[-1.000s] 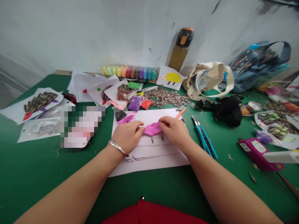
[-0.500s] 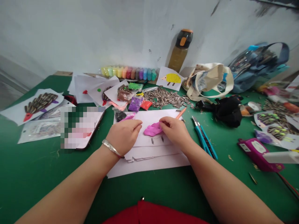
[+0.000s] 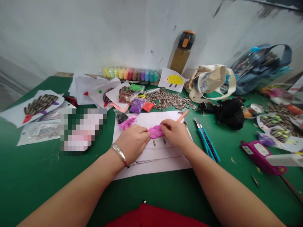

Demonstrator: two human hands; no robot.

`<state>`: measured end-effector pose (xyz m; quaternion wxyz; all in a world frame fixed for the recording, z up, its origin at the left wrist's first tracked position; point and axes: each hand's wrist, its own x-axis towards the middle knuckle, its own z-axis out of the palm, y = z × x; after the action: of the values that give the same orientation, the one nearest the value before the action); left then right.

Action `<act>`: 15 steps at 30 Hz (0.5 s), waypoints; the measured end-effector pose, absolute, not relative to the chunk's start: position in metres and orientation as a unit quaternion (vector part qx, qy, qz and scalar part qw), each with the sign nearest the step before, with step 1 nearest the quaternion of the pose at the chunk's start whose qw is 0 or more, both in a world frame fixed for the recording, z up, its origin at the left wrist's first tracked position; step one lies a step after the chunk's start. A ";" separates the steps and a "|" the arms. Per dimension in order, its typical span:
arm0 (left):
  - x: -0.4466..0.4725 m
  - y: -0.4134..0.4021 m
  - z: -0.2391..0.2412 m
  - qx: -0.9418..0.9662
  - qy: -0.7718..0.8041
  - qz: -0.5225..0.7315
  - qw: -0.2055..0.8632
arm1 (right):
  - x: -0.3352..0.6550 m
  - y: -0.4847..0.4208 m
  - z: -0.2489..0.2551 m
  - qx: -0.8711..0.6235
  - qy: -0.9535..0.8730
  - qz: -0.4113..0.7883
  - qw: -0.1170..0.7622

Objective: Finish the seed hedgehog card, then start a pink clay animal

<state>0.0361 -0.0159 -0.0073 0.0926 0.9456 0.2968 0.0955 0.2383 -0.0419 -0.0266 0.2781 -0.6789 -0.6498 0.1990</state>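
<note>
A flat, uneven patch of pink modelling clay [image 3: 155, 132] lies on a white paper sheet [image 3: 151, 117], with small dark marks just below it. My left hand [image 3: 132, 142] has its fingers closed at the clay's left edge, thumb and fingertips together. At the right edge, my right hand [image 3: 176, 132] pinches the clay between thumb and index finger. Another bit of pink clay in a wrapper [image 3: 127, 122] rests beyond my left hand. An orange pen [image 3: 182, 116] lies on the paper behind my right hand.
A blue utility knife [image 3: 207, 140] lies right of the paper. Behind are sunflower seeds [image 3: 170, 100], a purple clay packet [image 3: 137, 105], a yellow hedgehog picture [image 3: 174, 79] and a bottle [image 3: 182, 53]. A magenta glue gun [image 3: 262, 157] sits right; a seed hedgehog [image 3: 41, 105] left.
My left hand has moved right and closed at the clay's left edge, where it was apart before. My right hand keeps its pinch with little movement.
</note>
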 end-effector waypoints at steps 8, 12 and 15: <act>0.038 -0.017 -0.011 0.946 0.307 0.058 0.084 | 0.252 -0.040 -0.025 -0.699 -0.625 0.215 0.274; 0.038 -0.017 -0.009 0.944 0.312 0.050 0.089 | 0.261 -0.042 -0.018 -0.709 -0.627 0.203 0.252; 0.038 -0.017 -0.007 0.944 0.314 0.048 0.092 | 0.264 -0.045 -0.013 -0.698 -0.648 0.187 0.242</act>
<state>0.0383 -0.0174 -0.0067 0.0925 0.9436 0.3142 0.0484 0.2638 -0.0448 -0.0126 0.2423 -0.6978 -0.6476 0.1869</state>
